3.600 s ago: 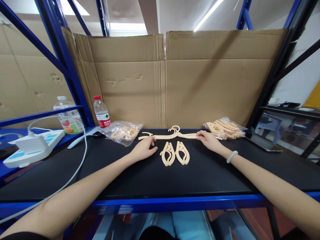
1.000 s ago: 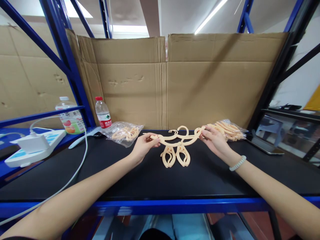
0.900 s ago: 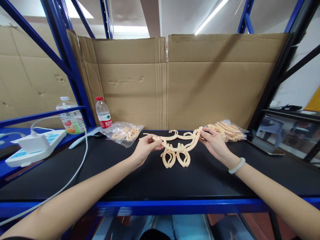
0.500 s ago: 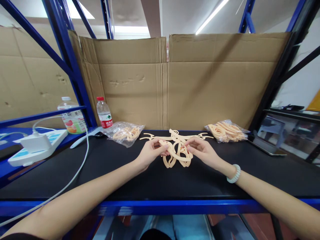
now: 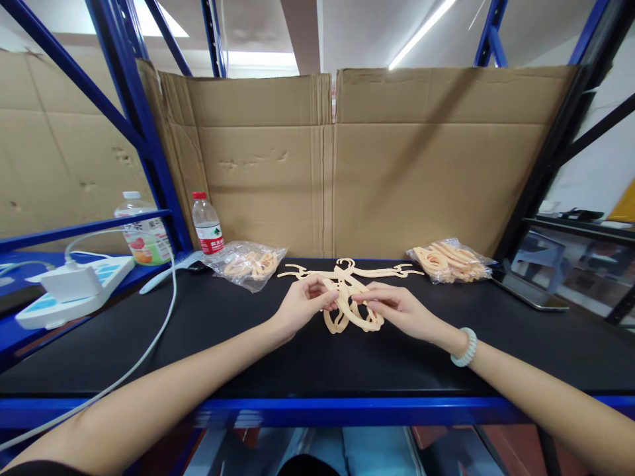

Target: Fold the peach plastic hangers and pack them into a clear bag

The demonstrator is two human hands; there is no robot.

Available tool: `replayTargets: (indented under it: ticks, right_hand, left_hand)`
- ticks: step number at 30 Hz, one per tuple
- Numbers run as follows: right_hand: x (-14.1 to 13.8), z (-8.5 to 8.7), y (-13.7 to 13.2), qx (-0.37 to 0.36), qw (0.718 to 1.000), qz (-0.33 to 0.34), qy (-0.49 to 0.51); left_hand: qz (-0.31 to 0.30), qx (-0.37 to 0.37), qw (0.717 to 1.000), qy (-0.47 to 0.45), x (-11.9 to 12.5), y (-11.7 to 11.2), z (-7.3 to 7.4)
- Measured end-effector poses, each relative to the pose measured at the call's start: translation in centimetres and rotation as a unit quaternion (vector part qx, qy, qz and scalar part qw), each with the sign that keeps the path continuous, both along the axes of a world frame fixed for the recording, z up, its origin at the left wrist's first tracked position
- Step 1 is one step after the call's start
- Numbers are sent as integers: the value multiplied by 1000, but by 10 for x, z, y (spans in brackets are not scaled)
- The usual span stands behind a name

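Observation:
A knotted beige cord, flat and looped, lies on the black tabletop in front of me. Its two long ends stretch left and right behind my hands, and rounded loops hang toward me. My left hand pinches one strand of it between thumb and fingertips at the left of the knot. From the right, my right hand reaches in, its fingers close together and its fingertips on the cord near the middle. Those fingers partly cover the crossing strands.
Clear bags of beige cord lie at the left and right. A red-capped water bottle stands behind the left bag. A white power strip with a trailing cable sits far left. Cardboard walls the back; a tablet-like device is at right.
My right fingers have shifted a little left over the knot. The strand that stuck up at the back has come down, and a small curled loop shows there now.

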State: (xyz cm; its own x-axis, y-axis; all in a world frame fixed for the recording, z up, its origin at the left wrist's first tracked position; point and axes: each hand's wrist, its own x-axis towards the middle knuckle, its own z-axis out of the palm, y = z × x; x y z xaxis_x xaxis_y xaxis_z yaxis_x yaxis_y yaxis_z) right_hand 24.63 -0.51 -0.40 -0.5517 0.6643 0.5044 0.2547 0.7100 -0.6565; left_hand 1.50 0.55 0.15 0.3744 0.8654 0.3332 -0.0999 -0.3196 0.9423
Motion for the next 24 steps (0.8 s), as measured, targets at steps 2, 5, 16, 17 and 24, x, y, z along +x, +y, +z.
replayTargets:
  ticks: [2, 5, 16, 17, 24]
  right_hand:
    - [-1, 0, -2, -9, 1000, 18, -11]
    - [-2, 0, -5, -25, 999, 39, -23]
    - [-6, 9, -12, -7, 996, 76, -44]
    - [-7, 10, -12, -7, 996, 80, -46]
    - [-2, 10, -8, -119, 989, 83, 27]
  left_hand:
    - [2, -9, 1000, 0, 0, 0, 0]
    - [-3, -9, 1000, 17, 1, 0, 1]
    - [-27, -24, 998, 52, 4, -4, 0]
    - [-26, -27, 998, 57, 5, -4, 0]
    - [-23, -75, 996, 31, 5, -6, 1]
